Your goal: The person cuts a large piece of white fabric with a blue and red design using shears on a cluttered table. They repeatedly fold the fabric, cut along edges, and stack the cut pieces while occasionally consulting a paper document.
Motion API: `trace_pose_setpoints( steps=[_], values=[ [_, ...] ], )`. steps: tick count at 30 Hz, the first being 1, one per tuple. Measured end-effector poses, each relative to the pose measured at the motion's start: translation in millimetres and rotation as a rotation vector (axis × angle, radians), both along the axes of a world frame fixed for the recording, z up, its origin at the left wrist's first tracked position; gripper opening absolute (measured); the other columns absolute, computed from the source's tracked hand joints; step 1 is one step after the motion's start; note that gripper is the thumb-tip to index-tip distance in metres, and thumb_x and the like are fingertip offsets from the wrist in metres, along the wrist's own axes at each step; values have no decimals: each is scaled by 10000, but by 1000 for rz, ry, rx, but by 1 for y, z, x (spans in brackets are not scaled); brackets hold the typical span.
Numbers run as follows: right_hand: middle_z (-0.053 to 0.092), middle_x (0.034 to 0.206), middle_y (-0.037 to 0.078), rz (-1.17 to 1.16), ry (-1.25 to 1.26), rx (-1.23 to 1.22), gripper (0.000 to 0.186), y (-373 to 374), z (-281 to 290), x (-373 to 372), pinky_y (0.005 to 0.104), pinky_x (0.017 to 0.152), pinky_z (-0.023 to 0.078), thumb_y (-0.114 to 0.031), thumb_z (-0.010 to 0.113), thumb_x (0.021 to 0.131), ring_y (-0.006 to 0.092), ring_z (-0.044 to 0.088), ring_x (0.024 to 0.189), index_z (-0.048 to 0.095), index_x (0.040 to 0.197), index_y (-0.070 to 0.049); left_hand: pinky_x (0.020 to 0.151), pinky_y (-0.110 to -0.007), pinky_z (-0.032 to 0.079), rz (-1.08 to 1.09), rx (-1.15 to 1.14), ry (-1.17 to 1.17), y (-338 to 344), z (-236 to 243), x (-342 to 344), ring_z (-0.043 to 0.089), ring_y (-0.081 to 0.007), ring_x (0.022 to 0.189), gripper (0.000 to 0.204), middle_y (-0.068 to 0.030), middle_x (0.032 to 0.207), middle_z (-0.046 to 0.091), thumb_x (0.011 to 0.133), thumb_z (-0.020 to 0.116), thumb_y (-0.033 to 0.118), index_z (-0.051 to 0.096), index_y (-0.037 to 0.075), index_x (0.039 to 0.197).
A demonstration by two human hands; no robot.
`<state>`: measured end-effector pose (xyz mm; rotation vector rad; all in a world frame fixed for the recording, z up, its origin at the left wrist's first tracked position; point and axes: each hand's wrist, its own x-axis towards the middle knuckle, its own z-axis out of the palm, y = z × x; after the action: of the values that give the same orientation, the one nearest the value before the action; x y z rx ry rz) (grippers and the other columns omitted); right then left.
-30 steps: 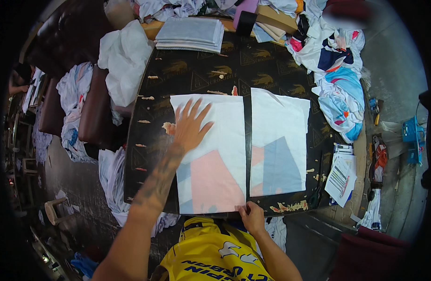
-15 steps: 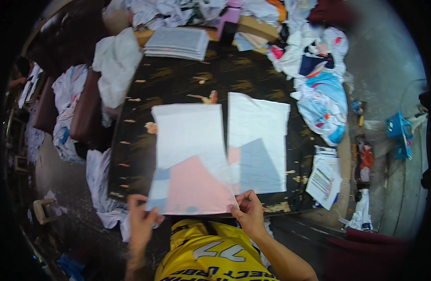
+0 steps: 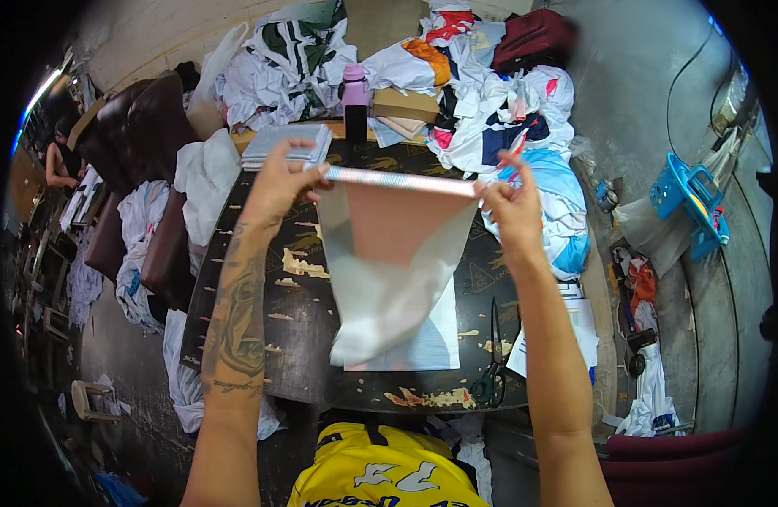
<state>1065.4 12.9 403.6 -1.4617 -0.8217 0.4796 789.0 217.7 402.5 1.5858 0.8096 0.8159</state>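
Ideally, keep the cloth (image 3: 402,226) taut between left hand (image 3: 279,183), pinching its ten-o'clock corner, and right hand (image 3: 516,208), pinching two o'clock, avoiding scissors (image 3: 488,386) at five.

The held cloth (image 3: 397,232) shows a salmon-pink block amid white and pale grey — the cloth beneath (image 3: 438,338) is white and blue-grey. The tabletop (image 3: 300,367) is black, printed with faint gold figures and blotched tan; the basket (image 3: 689,196) is blue, the shirt (image 3: 380,452) yellow with white and navy print.
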Motion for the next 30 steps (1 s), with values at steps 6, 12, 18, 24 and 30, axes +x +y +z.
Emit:
trace_pose_setpoints(
  steps=[6,12,18,24,30],
  values=[
    [670,834,-1,139,-46,103,721,-77,5,5,202,640,419,-25,768,973,52,585,747,407,1596,-67,457,-201,389,-72,86,-123,-85,1,-28,570,-65,522,530,-69,909,759,973,775,100,485,60,1415],
    [685,820,19,37,128,-243,659,-127,-179,-37,233,665,453,8,760,958,71,615,725,448,1536,-25,511,-241,486,119,-201,0,-164,-205,-51,665,-75,674,488,-89,903,753,962,742,-19,477,44,1367],
    [644,769,3,-73,56,-520,554,-154,-279,-69,274,646,453,-16,761,955,83,569,681,532,1459,-23,521,-332,507,171,-242,258,-208,-290,-65,699,-172,606,473,-139,861,762,971,747,24,467,34,1352],
    [639,745,-2,-58,35,-360,583,-158,-263,-60,262,589,446,1,762,960,79,570,640,482,1471,-15,543,-365,518,123,-240,216,-207,-270,-70,698,-192,587,466,-158,833,758,977,740,43,447,21,1339],
    [740,781,41,-14,354,-737,275,-163,-256,-78,280,651,516,-38,800,936,89,682,733,710,1167,82,721,-461,552,52,-61,667,-203,-249,-79,729,-366,825,505,-150,992,746,927,815,182,527,54,1321]
  ],
)
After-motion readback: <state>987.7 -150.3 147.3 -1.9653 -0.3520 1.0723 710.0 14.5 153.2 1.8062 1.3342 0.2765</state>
